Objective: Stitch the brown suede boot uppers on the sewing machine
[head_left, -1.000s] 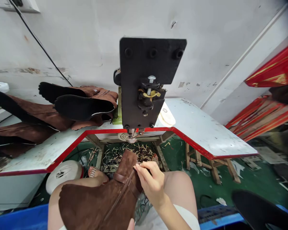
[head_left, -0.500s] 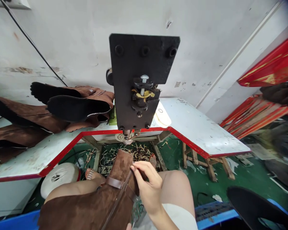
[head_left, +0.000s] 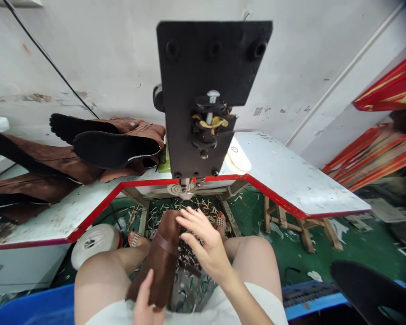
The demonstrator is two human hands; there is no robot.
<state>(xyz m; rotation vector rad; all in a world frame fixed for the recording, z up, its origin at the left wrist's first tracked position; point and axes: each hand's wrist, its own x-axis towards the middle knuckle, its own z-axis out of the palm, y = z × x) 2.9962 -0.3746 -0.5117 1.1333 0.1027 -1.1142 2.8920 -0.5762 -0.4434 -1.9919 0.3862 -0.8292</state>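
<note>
Between your knees, the brown boot (head_left: pixel 162 262) stands on edge, below the black machine (head_left: pixel 203 104) at the bench (head_left: pixel 291 180). Your left hand (head_left: pixel 145 302) grips its lower end, fingers closed around the suede, so it does not slide. Your right hand (head_left: pixel 203 243) rests beside the upper end with fingers spread, touching near the strap (head_left: pixel 165 243). More boots (head_left: pixel 98 149) lie on the bench to the left.

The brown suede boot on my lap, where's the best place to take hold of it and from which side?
Probably the narrow upper end of the brown suede boot, just beyond the strap, pinched from the right, where the right hand already rests on it. The boot lies lengthwise between the knees, with the left hand holding its near end, so that far end is free.
</note>
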